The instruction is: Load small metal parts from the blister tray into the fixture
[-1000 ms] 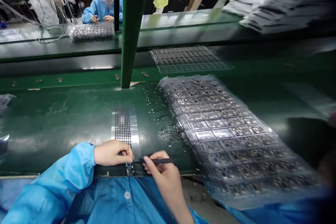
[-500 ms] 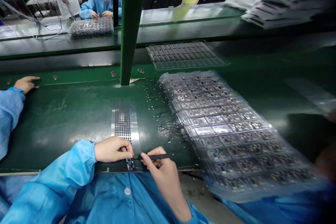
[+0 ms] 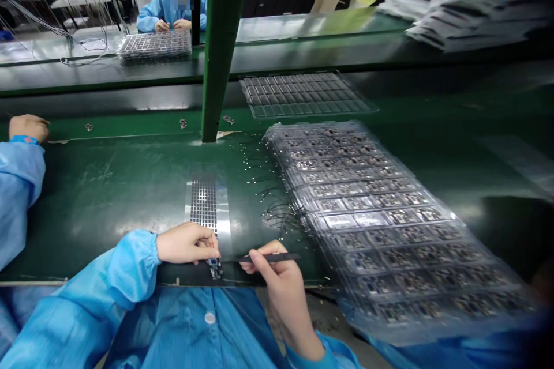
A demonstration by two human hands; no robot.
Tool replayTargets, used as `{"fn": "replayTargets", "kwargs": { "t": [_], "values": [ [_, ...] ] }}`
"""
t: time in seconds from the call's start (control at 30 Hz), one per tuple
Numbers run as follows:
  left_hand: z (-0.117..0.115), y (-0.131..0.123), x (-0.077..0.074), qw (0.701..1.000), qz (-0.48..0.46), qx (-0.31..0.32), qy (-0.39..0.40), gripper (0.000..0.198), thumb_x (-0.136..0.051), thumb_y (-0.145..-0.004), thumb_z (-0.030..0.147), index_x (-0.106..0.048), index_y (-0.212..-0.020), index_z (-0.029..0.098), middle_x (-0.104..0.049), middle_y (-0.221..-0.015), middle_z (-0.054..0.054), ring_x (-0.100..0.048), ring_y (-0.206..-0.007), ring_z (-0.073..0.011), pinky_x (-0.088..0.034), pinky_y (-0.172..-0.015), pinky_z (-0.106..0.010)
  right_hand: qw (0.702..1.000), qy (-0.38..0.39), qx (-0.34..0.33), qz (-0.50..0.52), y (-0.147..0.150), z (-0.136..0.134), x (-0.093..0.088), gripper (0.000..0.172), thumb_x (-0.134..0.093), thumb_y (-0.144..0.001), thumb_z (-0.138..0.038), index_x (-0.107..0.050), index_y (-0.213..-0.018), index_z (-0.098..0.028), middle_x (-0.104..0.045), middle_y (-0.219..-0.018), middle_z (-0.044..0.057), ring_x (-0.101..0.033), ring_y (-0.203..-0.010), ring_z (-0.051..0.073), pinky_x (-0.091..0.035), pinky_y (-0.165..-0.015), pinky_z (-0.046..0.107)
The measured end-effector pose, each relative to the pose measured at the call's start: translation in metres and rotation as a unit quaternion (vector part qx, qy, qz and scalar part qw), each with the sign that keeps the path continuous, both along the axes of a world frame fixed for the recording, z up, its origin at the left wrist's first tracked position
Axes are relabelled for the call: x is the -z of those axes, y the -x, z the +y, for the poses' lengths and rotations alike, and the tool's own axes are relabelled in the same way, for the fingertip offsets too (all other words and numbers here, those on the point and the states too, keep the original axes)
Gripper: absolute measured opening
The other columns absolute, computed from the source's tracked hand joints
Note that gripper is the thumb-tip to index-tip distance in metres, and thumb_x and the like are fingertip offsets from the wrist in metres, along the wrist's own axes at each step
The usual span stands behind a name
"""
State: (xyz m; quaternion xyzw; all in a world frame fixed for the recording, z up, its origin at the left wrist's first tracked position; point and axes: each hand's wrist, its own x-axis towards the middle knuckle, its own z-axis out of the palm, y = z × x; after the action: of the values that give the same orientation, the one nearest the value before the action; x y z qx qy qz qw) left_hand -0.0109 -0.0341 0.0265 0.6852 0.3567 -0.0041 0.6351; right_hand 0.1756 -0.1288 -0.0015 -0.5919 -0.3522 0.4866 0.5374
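Note:
My left hand (image 3: 189,243) is closed on a small circuit board (image 3: 214,268) near the table's front edge, thumb and fingers pinching its upper end. Between the fingers of my right hand (image 3: 277,268) lies a thin black tool (image 3: 280,256), probably tweezers, its tip pointing left toward the board but apart from it. Just beyond my left hand lies a clear sheet with a grid of small dark stickers (image 3: 203,202). To the right rests a stack of clear plastic trays (image 3: 372,219) filled with similar boards.
Short black cables (image 3: 274,207) lie scattered left of the tray stack. Behind it is a clear compartment tray (image 3: 303,94). A green post (image 3: 219,69) rises from the bench. Several small parts (image 3: 183,123) lie on the back strip. A co-worker's hand (image 3: 29,127) is at the left.
My right hand with the black tool has moved right, away from the board. My left hand stays about the same. The co-worker's hand at the left has drawn back leftward.

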Motion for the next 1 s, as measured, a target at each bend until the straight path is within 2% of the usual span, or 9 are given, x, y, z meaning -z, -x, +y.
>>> {"fn": "replayTargets", "kwargs": {
  "t": [0.07, 0.13, 0.3, 0.43, 0.53, 0.63, 0.73, 0.9, 1.0],
  "values": [
    [0.001, 0.000, 0.002, 0.999, -0.005, -0.020, 0.050, 0.017, -0.058, -0.079, 0.030, -0.057, -0.080, 0.012, -0.068, -0.081, -0.006, -0.057, -0.057, -0.0103, -0.047, -0.049, -0.020, 1.000, 0.005, -0.013, -0.007, 0.000, 0.002, 0.000, 0.037, -0.071, -0.070, -0.050, -0.054, -0.066, -0.018, -0.063, -0.055, 0.002, -0.062, -0.050, 0.016, -0.052, -0.050, 0.026],
    [0.002, 0.001, 0.003, 0.998, -0.007, -0.025, 0.062, 0.018, -0.059, -0.078, 0.030, -0.057, -0.080, 0.012, -0.067, -0.077, -0.005, -0.057, -0.058, -0.0109, -0.048, -0.049, -0.020, 0.999, 0.018, -0.031, -0.040, 0.000, 0.000, 0.001, 0.036, -0.070, -0.071, -0.051, -0.054, -0.066, -0.018, -0.063, -0.057, 0.002, -0.062, -0.051, 0.017, -0.051, -0.049, 0.025],
    [0.002, 0.003, 0.003, 1.000, 0.004, -0.011, 0.027, 0.016, -0.058, -0.079, 0.028, -0.058, -0.081, 0.012, -0.065, -0.072, -0.003, -0.054, -0.053, -0.0091, -0.046, -0.048, -0.019, 0.982, 0.022, -0.061, -0.179, 0.005, -0.011, 0.003, 0.032, -0.063, -0.079, -0.048, -0.054, -0.070, -0.019, -0.062, -0.060, 0.001, -0.062, -0.053, 0.016, -0.045, -0.049, 0.023],
    [0.002, 0.003, 0.003, 1.000, -0.001, -0.005, 0.015, 0.014, -0.057, -0.079, 0.026, -0.059, -0.080, 0.012, -0.064, -0.071, -0.002, -0.054, -0.053, -0.0081, -0.045, -0.049, -0.017, 0.972, 0.019, -0.074, -0.223, 0.009, -0.010, 0.001, 0.032, -0.060, -0.079, -0.050, -0.054, -0.069, -0.019, -0.063, -0.058, 0.001, -0.058, -0.048, 0.015, -0.041, -0.046, 0.022],
    [0.002, 0.004, 0.003, 1.000, -0.002, -0.004, 0.005, 0.014, -0.058, -0.080, 0.026, -0.059, -0.080, 0.012, -0.063, -0.068, -0.001, -0.054, -0.052, -0.0079, -0.044, -0.049, -0.017, 0.977, 0.028, -0.078, -0.196, 0.009, -0.009, 0.001, 0.032, -0.061, -0.079, -0.049, -0.055, -0.070, -0.019, -0.063, -0.060, 0.001, -0.060, -0.049, 0.015, -0.042, -0.046, 0.022],
    [0.002, 0.004, 0.004, 1.000, -0.003, -0.006, 0.002, 0.015, -0.059, -0.079, 0.027, -0.060, -0.080, 0.012, -0.063, -0.067, 0.000, -0.054, -0.052, -0.0078, -0.044, -0.049, -0.017, 0.993, 0.021, -0.053, -0.106, 0.006, -0.008, 0.002, 0.033, -0.066, -0.076, -0.049, -0.054, -0.068, -0.019, -0.061, -0.061, 0.001, -0.064, -0.056, 0.017, -0.049, -0.051, 0.024],
    [0.002, 0.003, 0.005, 1.000, -0.006, -0.016, 0.015, 0.015, -0.061, -0.078, 0.028, -0.059, -0.078, 0.013, -0.063, -0.067, 0.000, -0.055, -0.052, -0.0082, -0.045, -0.050, -0.018, 0.999, 0.012, -0.020, -0.032, 0.001, -0.003, 0.001, 0.036, -0.070, -0.071, -0.051, -0.053, -0.067, -0.019, -0.059, -0.058, -0.001, -0.063, -0.055, 0.017, -0.053, -0.054, 0.026],
    [0.002, 0.000, 0.005, 0.996, 0.011, -0.044, 0.080, 0.019, -0.063, -0.077, 0.031, -0.055, -0.077, 0.014, -0.060, -0.059, 0.002, -0.058, -0.050, -0.0095, -0.047, -0.047, -0.019, 1.000, 0.010, -0.027, 0.004, 0.002, 0.010, -0.003, 0.037, -0.073, -0.068, -0.051, -0.054, -0.067, -0.019, -0.063, -0.057, 0.001, -0.064, -0.054, 0.016, -0.054, -0.054, 0.026],
    [0.002, -0.001, 0.004, 0.994, 0.024, -0.055, 0.092, 0.018, -0.063, -0.077, 0.030, -0.055, -0.077, 0.014, -0.061, -0.060, 0.002, -0.060, -0.051, -0.0097, -0.047, -0.047, -0.018, 0.999, 0.015, -0.037, 0.010, 0.005, 0.015, -0.003, 0.038, -0.075, -0.065, -0.051, -0.054, -0.067, -0.019, -0.063, -0.057, 0.000, -0.064, -0.054, 0.016, -0.054, -0.054, 0.026]
  ]
}}
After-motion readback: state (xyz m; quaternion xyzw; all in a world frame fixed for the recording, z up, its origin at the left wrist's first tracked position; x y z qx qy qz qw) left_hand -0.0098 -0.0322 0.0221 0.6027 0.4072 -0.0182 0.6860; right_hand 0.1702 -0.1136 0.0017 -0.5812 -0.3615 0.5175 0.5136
